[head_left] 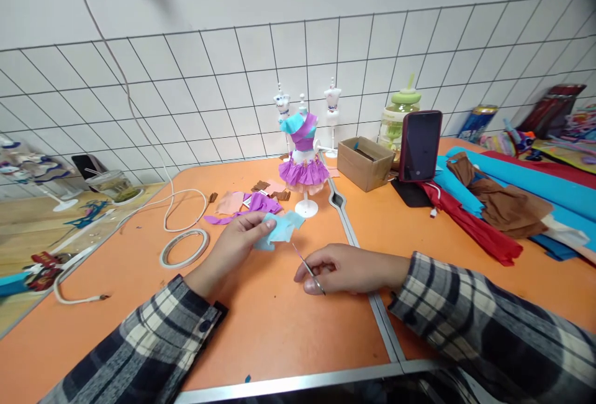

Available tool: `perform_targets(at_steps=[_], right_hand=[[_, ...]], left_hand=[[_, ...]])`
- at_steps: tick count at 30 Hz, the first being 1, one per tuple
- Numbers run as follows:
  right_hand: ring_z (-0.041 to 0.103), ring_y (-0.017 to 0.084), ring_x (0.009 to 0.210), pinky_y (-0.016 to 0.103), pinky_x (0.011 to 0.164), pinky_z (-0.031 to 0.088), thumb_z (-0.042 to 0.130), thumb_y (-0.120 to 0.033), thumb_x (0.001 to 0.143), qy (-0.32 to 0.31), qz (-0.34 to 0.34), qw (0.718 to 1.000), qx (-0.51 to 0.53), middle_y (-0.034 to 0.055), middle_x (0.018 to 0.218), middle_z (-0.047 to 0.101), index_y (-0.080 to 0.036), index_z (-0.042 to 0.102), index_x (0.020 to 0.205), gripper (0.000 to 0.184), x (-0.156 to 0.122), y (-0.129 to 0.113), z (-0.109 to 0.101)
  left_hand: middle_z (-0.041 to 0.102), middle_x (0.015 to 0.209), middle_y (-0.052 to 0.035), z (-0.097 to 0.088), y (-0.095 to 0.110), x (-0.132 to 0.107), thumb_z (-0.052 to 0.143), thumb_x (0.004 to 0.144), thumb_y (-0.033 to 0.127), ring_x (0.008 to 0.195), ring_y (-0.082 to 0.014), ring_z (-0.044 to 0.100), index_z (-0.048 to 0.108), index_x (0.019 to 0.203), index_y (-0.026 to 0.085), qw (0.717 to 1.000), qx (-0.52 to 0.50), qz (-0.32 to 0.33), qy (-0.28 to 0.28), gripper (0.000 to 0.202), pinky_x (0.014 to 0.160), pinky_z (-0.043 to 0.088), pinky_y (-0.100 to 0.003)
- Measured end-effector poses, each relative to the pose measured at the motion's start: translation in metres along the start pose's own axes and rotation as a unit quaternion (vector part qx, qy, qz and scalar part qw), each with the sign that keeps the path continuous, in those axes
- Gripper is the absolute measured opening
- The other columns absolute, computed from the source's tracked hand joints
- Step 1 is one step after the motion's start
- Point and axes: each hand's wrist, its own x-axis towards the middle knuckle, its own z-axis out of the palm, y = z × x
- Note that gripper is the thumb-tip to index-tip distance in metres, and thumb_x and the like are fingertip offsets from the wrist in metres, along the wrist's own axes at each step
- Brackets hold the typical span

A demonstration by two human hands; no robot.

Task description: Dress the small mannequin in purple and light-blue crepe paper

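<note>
My left hand (pixel 238 239) pinches a crumpled piece of light blue crepe paper (pixel 282 228) between thumb and fingers, just above the table. To its right, my right hand (pixel 342 269) grips slim silver tweezers (pixel 305 262), whose pointed tip is near the paper but apart from it. Behind both hands stands a small white dress form (pixel 306 208) upright on its round base. It wears a purple and blue crepe top (pixel 305 133) and a ruffled purple skirt (pixel 303 172). Purple, peach and brown paper scraps (pixel 263 203) lie beyond my left hand.
A tape roll (pixel 184 248) and white cable (pixel 173 205) lie at left on the orange table. Two more dress forms (pixel 332 109), a cardboard box (pixel 364 165), a green-lidded jar (pixel 400 118) and a propped phone (pixel 420 146) stand behind. Coloured crepe rolls (pixel 479 230) fill the right.
</note>
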Motion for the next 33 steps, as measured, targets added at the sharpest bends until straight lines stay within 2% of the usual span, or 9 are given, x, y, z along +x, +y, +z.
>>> perform_targets(at_steps=[2, 5, 10, 14, 18, 21, 24, 29, 33], right_hand=[[0.046, 0.009, 0.066, 0.022, 0.06, 0.035, 0.07, -0.046, 0.081, 0.003, 0.0, 1.0, 0.009, -0.0023, 0.078, 0.058, -0.017, 0.069, 0.109, 0.041, -0.003, -0.001, 0.002], [0.046, 0.011, 0.067, 0.023, 0.062, 0.035, 0.072, -0.047, 0.078, 0.019, -0.001, 1.0, 0.002, -0.0027, 0.076, 0.055, -0.017, 0.07, 0.107, 0.042, -0.003, -0.001, 0.001], [0.051, 0.013, 0.075, 0.023, 0.066, 0.037, 0.071, -0.049, 0.078, 0.017, -0.007, 1.0, -0.01, -0.0009, 0.082, 0.06, -0.018, 0.071, 0.101, 0.039, -0.002, 0.001, -0.003], [0.05, 0.013, 0.072, 0.023, 0.063, 0.036, 0.068, -0.053, 0.08, 0.015, -0.01, 0.999, -0.027, -0.0009, 0.079, 0.059, -0.018, 0.071, 0.098, 0.04, -0.002, 0.005, -0.006], [0.047, 0.012, 0.066, 0.024, 0.061, 0.035, 0.065, -0.056, 0.082, 0.018, -0.013, 0.998, -0.056, -0.0012, 0.071, 0.055, -0.015, 0.071, 0.087, 0.041, -0.003, 0.008, -0.011], [0.046, 0.012, 0.067, 0.024, 0.061, 0.034, 0.065, -0.056, 0.082, 0.021, -0.018, 0.998, -0.063, -0.0018, 0.068, 0.054, -0.015, 0.071, 0.086, 0.041, -0.005, 0.008, -0.013], [0.048, 0.012, 0.068, 0.024, 0.062, 0.035, 0.067, -0.055, 0.081, 0.01, -0.015, 0.998, -0.063, -0.0017, 0.07, 0.056, -0.016, 0.071, 0.088, 0.041, -0.006, 0.006, -0.013], [0.054, 0.012, 0.075, 0.023, 0.068, 0.039, 0.066, -0.053, 0.083, -0.032, -0.034, 0.999, -0.02, 0.0013, 0.079, 0.064, -0.013, 0.071, 0.085, 0.04, -0.006, 0.004, -0.012], [0.05, 0.007, 0.058, 0.02, 0.052, 0.036, 0.062, -0.06, 0.083, -0.074, 0.017, 0.996, 0.044, 0.005, 0.091, 0.068, -0.012, 0.071, 0.099, 0.051, -0.008, 0.001, -0.011]], left_hand=[[0.071, 0.078, -0.0048, 0.009, 0.0, -0.003, 0.08, 0.073, 0.039, 0.068, -0.0157, 0.062, 0.075, 0.084, 0.017, 0.999, -0.029, -0.006, -0.038, 0.026, 0.066, 0.05, -0.026], [0.073, 0.085, -0.0067, 0.016, -0.001, -0.005, 0.078, 0.077, 0.036, 0.076, -0.017, 0.064, 0.075, 0.084, 0.016, 0.998, -0.031, 0.006, -0.055, 0.022, 0.073, 0.051, -0.027], [0.075, 0.087, -0.0066, 0.013, -0.003, -0.003, 0.078, 0.077, 0.032, 0.072, -0.0178, 0.066, 0.076, 0.093, 0.018, 0.996, -0.032, -0.013, -0.088, 0.021, 0.069, 0.054, -0.03], [0.075, 0.093, -0.0067, 0.013, -0.005, -0.004, 0.078, 0.078, 0.03, 0.071, -0.0172, 0.067, 0.076, 0.102, 0.02, 0.994, -0.045, -0.008, -0.096, 0.026, 0.068, 0.056, -0.031], [0.072, 0.106, -0.0076, 0.015, -0.002, -0.006, 0.08, 0.075, 0.027, 0.079, -0.0199, 0.068, 0.07, 0.12, 0.025, 0.995, -0.049, -0.013, -0.082, 0.046, 0.068, 0.057, -0.033], [0.072, 0.097, -0.0052, 0.015, 0.003, -0.006, 0.082, 0.072, 0.023, 0.077, -0.016, 0.066, 0.066, 0.128, 0.027, 0.999, -0.015, -0.017, -0.046, 0.059, 0.063, 0.053, -0.024], [0.073, 0.09, -0.0035, 0.014, 0.002, -0.006, 0.083, 0.071, 0.022, 0.075, -0.0129, 0.064, 0.066, 0.127, 0.026, 0.999, -0.002, -0.012, -0.042, 0.058, 0.064, 0.051, -0.02], [0.071, 0.08, -0.0026, 0.012, -0.005, -0.004, 0.082, 0.073, 0.027, 0.066, -0.0134, 0.064, 0.06, 0.134, 0.025, 0.997, 0.008, -0.02, -0.077, 0.065, 0.056, 0.05, -0.021], [0.071, 0.082, -0.0035, 0.012, -0.007, -0.003, 0.08, 0.076, 0.03, 0.067, -0.0169, 0.068, 0.052, 0.14, 0.024, 0.994, -0.001, -0.015, -0.109, 0.07, 0.058, 0.056, -0.026]])
